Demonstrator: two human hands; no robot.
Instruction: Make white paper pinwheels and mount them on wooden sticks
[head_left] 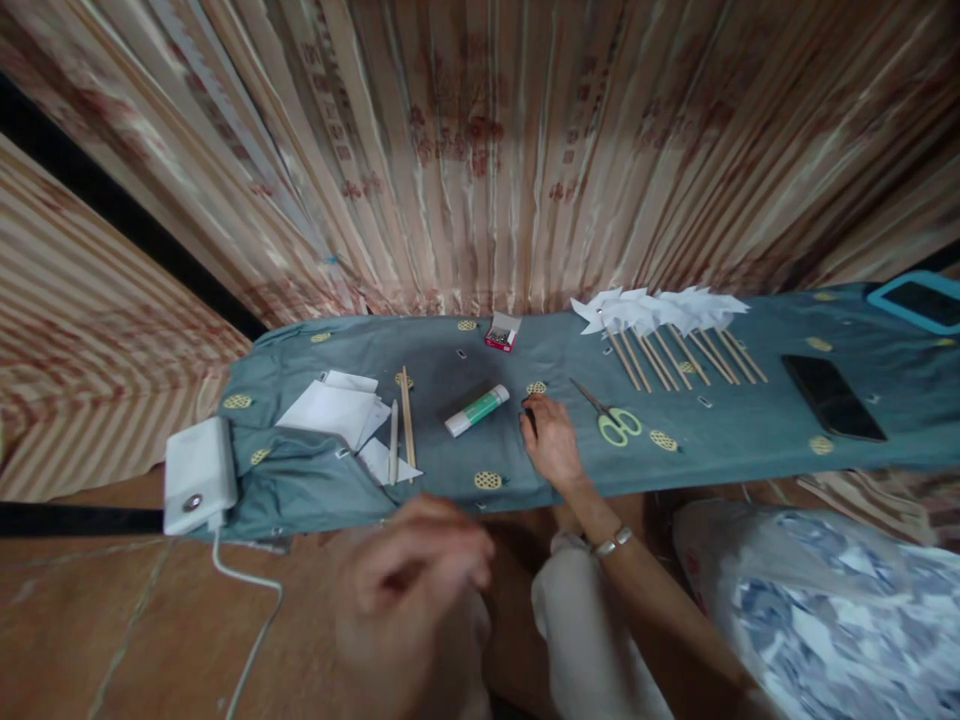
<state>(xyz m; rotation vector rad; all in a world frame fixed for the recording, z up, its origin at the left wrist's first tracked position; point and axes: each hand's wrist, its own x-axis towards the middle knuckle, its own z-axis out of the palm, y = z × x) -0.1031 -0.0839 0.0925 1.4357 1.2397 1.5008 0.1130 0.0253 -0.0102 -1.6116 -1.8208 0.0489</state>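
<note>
My left hand (pixel 420 580) is raised in front of the bench's near edge, blurred by motion. Its fingers are curled in with the thumb against them, and whatever they may hold cannot be made out. On the green cloth, my right hand (pixel 553 442) rests with bent fingers, thumb a little apart, and a dark spot at the fingertips is too small to name. A glue stick (pixel 477 410) lies just left of it, and scissors (pixel 616 424) with light green handles lie to its right. Behind the glue stick is a small open red box (pixel 501 333) of tiny pieces.
White paper pieces (pixel 330 408), a pencil-like stick (pixel 394 443) and wooden sticks (pixel 407 420) lie left. White paper pinwheels (pixel 664 310) on sticks line the back right. A black phone (pixel 832 397), white corded device (pixel 200 477) and plastic bag (pixel 840 610) surround the work area.
</note>
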